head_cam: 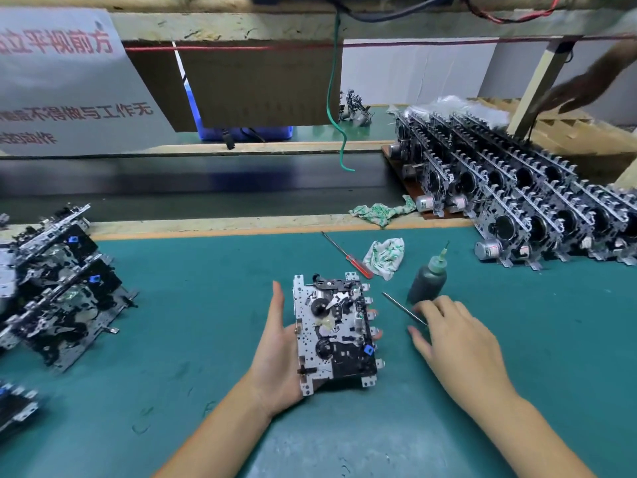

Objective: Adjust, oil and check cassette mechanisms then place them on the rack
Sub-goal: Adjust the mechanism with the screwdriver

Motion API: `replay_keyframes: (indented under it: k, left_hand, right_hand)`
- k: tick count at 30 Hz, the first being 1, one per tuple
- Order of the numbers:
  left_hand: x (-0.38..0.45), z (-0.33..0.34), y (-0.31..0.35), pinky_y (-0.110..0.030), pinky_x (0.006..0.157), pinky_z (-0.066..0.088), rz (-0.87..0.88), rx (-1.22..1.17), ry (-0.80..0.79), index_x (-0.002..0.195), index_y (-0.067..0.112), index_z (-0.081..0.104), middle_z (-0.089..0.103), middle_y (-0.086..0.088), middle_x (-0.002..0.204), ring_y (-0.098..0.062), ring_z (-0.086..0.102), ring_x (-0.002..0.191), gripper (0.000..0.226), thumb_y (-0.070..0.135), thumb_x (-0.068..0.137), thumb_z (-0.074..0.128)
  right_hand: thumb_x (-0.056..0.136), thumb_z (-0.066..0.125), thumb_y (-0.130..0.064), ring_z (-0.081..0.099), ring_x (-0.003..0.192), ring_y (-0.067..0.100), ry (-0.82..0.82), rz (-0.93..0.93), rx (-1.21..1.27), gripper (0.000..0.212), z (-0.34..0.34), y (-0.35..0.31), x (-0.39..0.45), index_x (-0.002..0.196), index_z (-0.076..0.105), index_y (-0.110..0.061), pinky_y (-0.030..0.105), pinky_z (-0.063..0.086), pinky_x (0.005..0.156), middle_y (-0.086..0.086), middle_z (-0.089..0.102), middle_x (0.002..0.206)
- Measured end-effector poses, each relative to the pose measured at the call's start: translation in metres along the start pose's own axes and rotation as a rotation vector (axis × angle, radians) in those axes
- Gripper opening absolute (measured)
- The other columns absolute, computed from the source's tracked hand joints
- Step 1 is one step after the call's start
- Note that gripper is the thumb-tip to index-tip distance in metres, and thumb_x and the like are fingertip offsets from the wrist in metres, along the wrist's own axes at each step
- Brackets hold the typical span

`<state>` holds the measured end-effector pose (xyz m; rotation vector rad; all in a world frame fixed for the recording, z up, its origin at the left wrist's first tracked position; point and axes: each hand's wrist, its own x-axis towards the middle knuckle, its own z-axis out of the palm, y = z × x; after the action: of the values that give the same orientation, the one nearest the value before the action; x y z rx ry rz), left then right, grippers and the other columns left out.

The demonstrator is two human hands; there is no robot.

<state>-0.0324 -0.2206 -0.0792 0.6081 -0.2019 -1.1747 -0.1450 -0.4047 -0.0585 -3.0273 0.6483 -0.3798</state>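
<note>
My left hand (275, 343) cradles a cassette mechanism (331, 334) from below, just above the green mat (206, 305). Its thumb lies along the left edge and fingertips curl up at the right edge. The mechanism faces up, showing black gears and a blue tag. My right hand (455, 343) hovers palm down to its right, over the near end of a thin metal tool (401, 306). That end is hidden under the fingers, so a grip is unclear. A dark oil bottle (427, 279) with a green nozzle stands just behind this hand. The rack (531, 198) at the right holds several finished mechanisms.
A red-handled screwdriver (348, 257) and a patterned rag (386, 258) lie behind the mechanism, and a second rag (379, 212) sits by the dark conveyor (193, 188). Several mechanisms are piled at the left (58, 288). Another person's hand (582, 88) reaches in at the far right.
</note>
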Motion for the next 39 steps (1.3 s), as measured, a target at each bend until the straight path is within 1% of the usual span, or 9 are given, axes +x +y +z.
replay_keyframes:
  k: [4, 9, 12, 14, 17, 22, 27, 32, 39]
  left_hand:
    - [0.004, -0.003, 0.000, -0.048, 0.095, 0.049, -0.039, 0.002, 0.097, 0.124, 0.003, 0.062, 0.056, -0.024, 0.130, -0.040, 0.058, 0.115, 0.095, 0.080, 0.075, 0.034]
    - [0.006, -0.005, 0.001, -0.048, 0.096, 0.049, -0.041, -0.027, 0.153, 0.122, 0.002, 0.063, 0.055, -0.025, 0.130, -0.040, 0.058, 0.115, 0.095, 0.079, 0.076, 0.033]
    - [0.006, -0.006, 0.000, -0.048, 0.099, 0.046, -0.050, -0.033, 0.186, 0.125, 0.000, 0.060, 0.053, -0.027, 0.132, -0.041, 0.055, 0.118, 0.095, 0.078, 0.075, 0.037]
    - [0.007, -0.006, 0.000, -0.047, 0.098, 0.047, -0.052, -0.031, 0.198, 0.123, -0.002, 0.061, 0.054, -0.028, 0.131, -0.039, 0.057, 0.117, 0.095, 0.076, 0.074, 0.038]
    - [0.008, -0.008, 0.000, -0.041, 0.091, 0.053, -0.058, -0.020, 0.209, 0.115, 0.000, 0.067, 0.061, -0.023, 0.124, -0.033, 0.064, 0.107, 0.089, 0.075, 0.075, 0.038]
    - [0.010, -0.008, -0.001, -0.039, 0.093, 0.052, -0.086, 0.011, 0.201, 0.118, 0.004, 0.066, 0.061, -0.021, 0.124, -0.030, 0.063, 0.108, 0.087, 0.074, 0.081, 0.031]
    - [0.012, -0.007, -0.002, -0.043, 0.097, 0.047, -0.075, 0.026, 0.197, 0.123, 0.004, 0.061, 0.060, -0.022, 0.125, -0.031, 0.062, 0.108, 0.083, 0.071, 0.084, 0.032]
    - [0.013, -0.006, -0.001, -0.042, 0.097, 0.048, -0.073, 0.038, 0.226, 0.122, 0.005, 0.064, 0.058, -0.022, 0.128, -0.032, 0.061, 0.110, 0.080, 0.070, 0.086, 0.031]
    - [0.012, -0.004, -0.001, -0.041, 0.101, 0.046, -0.087, 0.033, 0.248, 0.116, 0.005, 0.068, 0.058, -0.021, 0.129, -0.031, 0.060, 0.113, 0.078, 0.069, 0.087, 0.032]
  right_hand:
    - [0.095, 0.040, -0.047, 0.048, 0.108, 0.014, -0.072, -0.032, -0.047, 0.030, 0.003, -0.003, 0.008, 0.116, 0.048, -0.027, 0.026, 0.041, 0.079, -0.007, 0.049, 0.109]
    - [0.100, 0.033, -0.022, 0.047, 0.094, 0.020, -0.129, -0.083, -0.055, 0.006, 0.008, -0.018, 0.027, 0.099, 0.039, -0.019, 0.032, 0.038, 0.072, -0.001, 0.051, 0.103]
    - [0.101, 0.035, -0.021, 0.048, 0.061, 0.018, -0.272, 0.015, 0.509, 0.012, 0.002, -0.008, 0.037, 0.089, 0.034, -0.020, 0.032, 0.039, 0.058, -0.004, 0.060, 0.070]
    - [0.101, 0.039, -0.022, 0.035, 0.044, 0.010, -0.480, 0.045, 1.008, 0.015, -0.006, -0.011, 0.036, 0.086, 0.039, -0.019, 0.022, 0.031, 0.045, -0.006, 0.046, 0.048]
    - [0.097, 0.042, -0.030, 0.022, 0.039, 0.006, -0.782, 0.011, 1.343, 0.028, -0.011, -0.016, 0.029, 0.076, 0.054, -0.015, 0.015, 0.020, 0.038, -0.004, 0.031, 0.044]
    - [0.098, 0.041, -0.030, 0.020, 0.037, 0.007, -0.942, 0.033, 1.246, 0.042, -0.012, -0.017, 0.028, 0.062, 0.055, -0.014, 0.016, 0.019, 0.038, -0.005, 0.035, 0.041]
    - [0.100, 0.043, -0.027, 0.040, 0.038, 0.007, -0.946, -0.036, 1.110, 0.038, -0.012, -0.015, 0.024, 0.064, 0.050, -0.016, 0.018, 0.034, 0.039, -0.005, 0.044, 0.045]
    - [0.100, 0.041, -0.030, 0.027, 0.035, 0.008, -0.909, 0.018, 1.118, 0.041, -0.013, -0.016, 0.021, 0.062, 0.049, -0.018, 0.016, 0.021, 0.037, -0.004, 0.039, 0.039]
    - [0.099, 0.040, -0.032, 0.017, 0.035, 0.006, -0.915, 0.093, 1.231, 0.047, -0.012, -0.020, 0.020, 0.059, 0.054, -0.014, 0.014, 0.017, 0.036, -0.005, 0.032, 0.038]
